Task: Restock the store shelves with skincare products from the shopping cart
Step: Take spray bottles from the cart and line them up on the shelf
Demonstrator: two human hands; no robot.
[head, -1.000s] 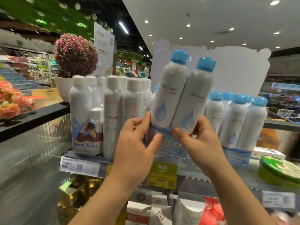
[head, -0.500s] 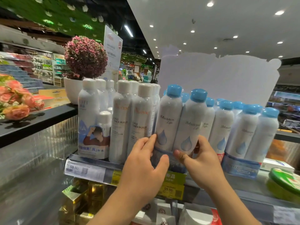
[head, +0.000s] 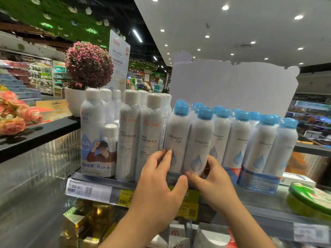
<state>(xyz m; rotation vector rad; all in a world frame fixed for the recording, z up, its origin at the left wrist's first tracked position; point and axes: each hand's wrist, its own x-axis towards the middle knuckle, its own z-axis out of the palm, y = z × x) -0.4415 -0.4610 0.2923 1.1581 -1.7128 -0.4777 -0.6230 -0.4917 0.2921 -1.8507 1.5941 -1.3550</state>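
Change: JMsolution twin-pack (head: 188, 149) lowered from mid-air, now standing on shelf (head: 259, 199), frame centre, beside Avene bottles (head: 138, 136).
Left hand (head: 161, 190): fingers curled on pack's left base.
Right hand (head: 213, 179): grips right base.

Retail shop, cosmetics and skincare aisle.
Shelf (head: 265, 203) stocked with rows of white spray bottles (head: 238, 138), blue caps and white caps; price tags (head: 87, 191) reading 59.90 along the shelf edge; gold boxes (head: 80, 224) on the level below; promotional sign (head: 119, 58); potted flower ball (head: 88, 64); further stocked aisles (head: 41, 74) behind; recessed ceiling lights (head: 298, 17).
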